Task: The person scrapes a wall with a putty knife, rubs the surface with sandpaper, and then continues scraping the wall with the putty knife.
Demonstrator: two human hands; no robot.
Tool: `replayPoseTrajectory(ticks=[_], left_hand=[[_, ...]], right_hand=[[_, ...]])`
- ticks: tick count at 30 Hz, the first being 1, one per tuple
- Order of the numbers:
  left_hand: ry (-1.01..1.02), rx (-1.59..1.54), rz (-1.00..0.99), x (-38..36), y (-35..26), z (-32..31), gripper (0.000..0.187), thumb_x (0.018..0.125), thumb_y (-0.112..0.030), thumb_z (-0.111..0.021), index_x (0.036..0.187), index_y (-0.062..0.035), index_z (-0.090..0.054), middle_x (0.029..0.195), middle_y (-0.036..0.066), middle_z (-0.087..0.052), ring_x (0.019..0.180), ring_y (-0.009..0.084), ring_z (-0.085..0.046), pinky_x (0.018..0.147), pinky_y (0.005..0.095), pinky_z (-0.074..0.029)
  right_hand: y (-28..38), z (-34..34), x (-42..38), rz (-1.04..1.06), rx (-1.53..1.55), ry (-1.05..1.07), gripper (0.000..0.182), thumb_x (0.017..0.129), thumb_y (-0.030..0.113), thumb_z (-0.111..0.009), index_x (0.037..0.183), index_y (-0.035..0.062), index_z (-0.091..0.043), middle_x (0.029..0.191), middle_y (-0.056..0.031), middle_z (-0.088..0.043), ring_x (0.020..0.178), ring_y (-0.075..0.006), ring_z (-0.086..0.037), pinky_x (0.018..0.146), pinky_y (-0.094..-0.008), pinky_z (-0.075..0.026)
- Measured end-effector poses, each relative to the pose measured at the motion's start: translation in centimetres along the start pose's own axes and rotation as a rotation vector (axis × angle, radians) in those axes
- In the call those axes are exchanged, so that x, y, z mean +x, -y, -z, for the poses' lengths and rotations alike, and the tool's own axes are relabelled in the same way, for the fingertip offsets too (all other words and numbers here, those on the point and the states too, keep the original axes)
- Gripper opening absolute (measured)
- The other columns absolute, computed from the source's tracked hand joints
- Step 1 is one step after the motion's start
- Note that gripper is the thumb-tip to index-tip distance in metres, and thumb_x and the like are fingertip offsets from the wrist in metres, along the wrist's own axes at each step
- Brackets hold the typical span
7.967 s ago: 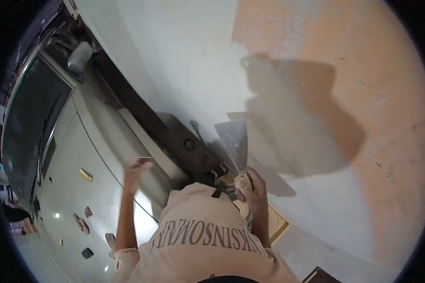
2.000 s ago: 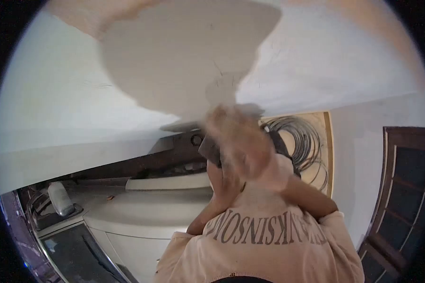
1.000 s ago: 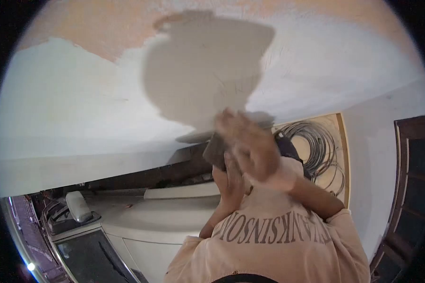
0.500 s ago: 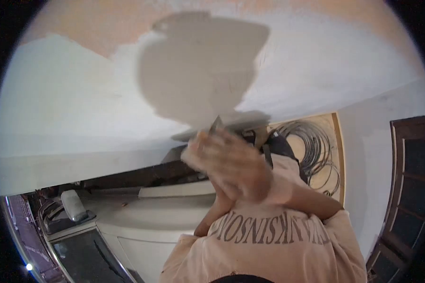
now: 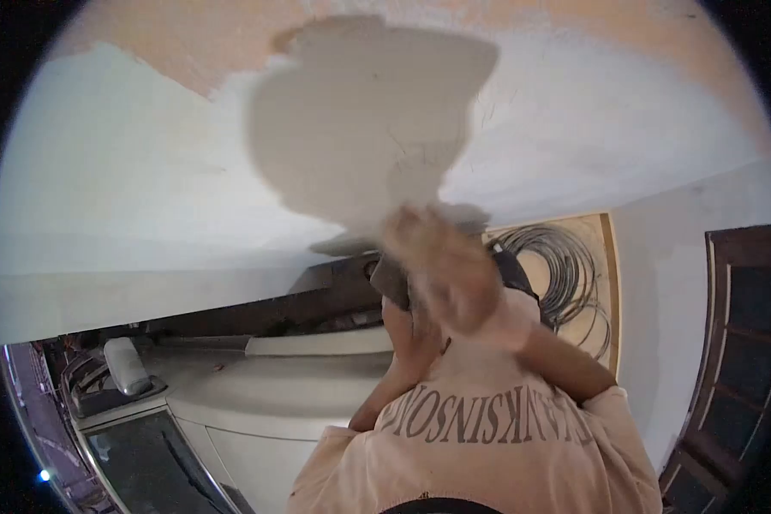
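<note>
My right hand (image 5: 450, 270), smeared by motion, is raised in front of the wall, its fingertips towards the lower part of the shadow. Whether it holds anything cannot be made out. Below and to its left is my left hand (image 5: 415, 338), partly covered by the right one. A dark grey flat piece (image 5: 391, 281) sticks up from the left hand's fingers; its kind is not clear. The wall (image 5: 171, 188) before me has a smooth whitish coat, with peach-orange patches (image 5: 180, 51) along the top.
A white vehicle (image 5: 308, 385) with a side mirror (image 5: 127, 367) stands close by on the left. Coiled black cable (image 5: 565, 265) lies on a tan board (image 5: 610, 283) at right. A dark wooden door frame (image 5: 718, 343) stands at far right. A head-shaped shadow falls on the wall.
My hands were close together, with a dark pointed tip above them. Now the right hand has moved up and right, away from the left, and the grey piece shows lower, at the left hand.
</note>
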State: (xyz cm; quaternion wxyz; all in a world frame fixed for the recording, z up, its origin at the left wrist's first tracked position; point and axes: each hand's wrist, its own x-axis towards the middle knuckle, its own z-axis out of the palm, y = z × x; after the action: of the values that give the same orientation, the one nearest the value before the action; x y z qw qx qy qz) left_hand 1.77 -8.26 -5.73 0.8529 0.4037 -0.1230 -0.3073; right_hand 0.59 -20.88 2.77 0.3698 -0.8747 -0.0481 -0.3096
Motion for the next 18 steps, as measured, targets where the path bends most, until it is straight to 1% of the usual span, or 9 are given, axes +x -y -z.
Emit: replayPoseTrajectory(ticks=[3, 5, 7, 8, 11, 12, 14, 16, 18], left_hand=[[-0.278, -0.279, -0.157, 0.2, 0.0, -2.9, 0.042, 0.093, -0.03, -0.035, 0.125, -0.0028, -0.035, 0.117, 0.005, -0.049, 0.105, 0.0172, -0.049, 0.084, 0.0251, -0.04], [-0.131, 0.425, -0.079, 1.4, -0.8, -1.6, 0.038, 0.093, -0.028, -0.038, 0.12, -0.0016, -0.04, 0.109, 0.007, -0.053, 0.097, 0.0154, -0.052, 0.082, 0.0247, -0.04], [-0.168, 0.406, -0.074, 2.6, -1.2, -2.3, 0.033, 0.092, -0.024, -0.04, 0.115, -0.0005, -0.042, 0.102, 0.006, -0.053, 0.091, 0.0138, -0.05, 0.077, 0.0247, -0.04], [-0.202, 0.403, -0.042, 2.0, -1.5, -2.7, 0.031, 0.092, -0.023, -0.041, 0.112, 0.0, -0.043, 0.099, 0.006, -0.053, 0.088, 0.013, -0.05, 0.075, 0.0247, -0.04], [-0.281, 0.389, -0.004, 1.7, -2.6, -3.6, 0.024, 0.091, -0.018, -0.045, 0.104, 0.0016, -0.046, 0.088, 0.005, -0.053, 0.078, 0.0105, -0.048, 0.068, 0.0246, -0.04], [-0.125, 0.795, -0.254, 2.9, -2.5, -2.8, 0.026, 0.091, -0.019, -0.046, 0.106, 0.0016, -0.045, 0.091, 0.003, -0.052, 0.08, 0.0113, -0.048, 0.069, 0.0229, -0.04], [-0.071, 0.681, -0.224, 2.3, -2.2, -2.2, 0.026, 0.092, -0.018, -0.043, 0.109, 0.0008, -0.044, 0.095, 0.004, -0.051, 0.086, 0.0129, -0.048, 0.073, 0.0249, -0.041], [-0.026, 0.576, -0.191, 1.2, -2.2, -1.8, 0.027, 0.093, -0.017, -0.039, 0.112, -0.0001, -0.042, 0.1, 0.005, -0.051, 0.092, 0.0146, -0.047, 0.077, 0.0268, -0.042], [-0.231, 0.423, -0.126, 0.8, -1.0, -2.9, 0.025, 0.092, -0.017, -0.04, 0.11, -0.0002, -0.043, 0.098, 0.005, -0.05, 0.091, 0.0145, -0.046, 0.077, 0.0274, -0.042]], right_hand=[[-0.4, -0.5, 0.1, 0.09, 0.08, 0.028, 0.042, 0.078, 0.016, -0.051, 0.119, 0.007, -0.048, 0.126, -0.0114, -0.045, 0.119, -0.0271, -0.04, 0.103, -0.0423, -0.027], [0.1, 0.1, 0.2, 0.044, 0.142, 0.054, 0.043, 0.077, 0.015, -0.052, 0.119, 0.0067, -0.048, 0.126, -0.0113, -0.045, 0.12, -0.0264, -0.04, 0.103, -0.0426, -0.027], [0.6, -1.1, -0.3, 0.084, 0.219, 0.003, 0.044, 0.077, 0.014, -0.053, 0.12, 0.0065, -0.048, 0.126, -0.011, -0.045, 0.12, -0.0259, -0.039, 0.103, -0.0428, -0.027], [1.1, -0.4, 0.1, 0.138, 0.164, 0.139, 0.044, 0.078, 0.014, -0.053, 0.12, 0.0063, -0.047, 0.127, -0.0109, -0.044, 0.122, -0.0255, -0.037, 0.103, -0.0424, -0.027], [-1.6, -0.8, -0.2, -0.154, 0.126, -0.023, 0.032, 0.082, 0.005, -0.046, 0.112, -0.0013, -0.053, 0.12, -0.0137, -0.051, 0.119, -0.0283, -0.041, 0.101, -0.0426, -0.028], [-0.2, -0.4, -0.1, -0.027, 0.081, 0.002, 0.033, 0.082, 0.004, -0.046, 0.114, -0.0014, -0.052, 0.12, -0.0144, -0.051, 0.118, -0.0287, -0.042, 0.1, -0.043, -0.03], [-0.3, -2.0, 0.1, 0.128, 0.079, -0.034, 0.038, 0.082, 0.01, -0.048, 0.12, 0.0041, -0.047, 0.126, -0.0124, -0.045, 0.121, -0.0273, -0.039, 0.102, -0.0414, -0.028], [-0.3, -0.2, 0.1, 0.038, 0.072, 0.051, 0.033, 0.084, 0.008, -0.046, 0.114, -0.0022, -0.051, 0.118, -0.0163, -0.051, 0.116, -0.0315, -0.043, 0.099, -0.0429, -0.031], [0.6, -1.0, -0.2, 0.059, 0.173, 0.016, 0.033, 0.083, 0.006, -0.047, 0.114, -0.0014, -0.052, 0.119, -0.0163, -0.05, 0.117, -0.0313, -0.043, 0.099, -0.043, -0.031]])
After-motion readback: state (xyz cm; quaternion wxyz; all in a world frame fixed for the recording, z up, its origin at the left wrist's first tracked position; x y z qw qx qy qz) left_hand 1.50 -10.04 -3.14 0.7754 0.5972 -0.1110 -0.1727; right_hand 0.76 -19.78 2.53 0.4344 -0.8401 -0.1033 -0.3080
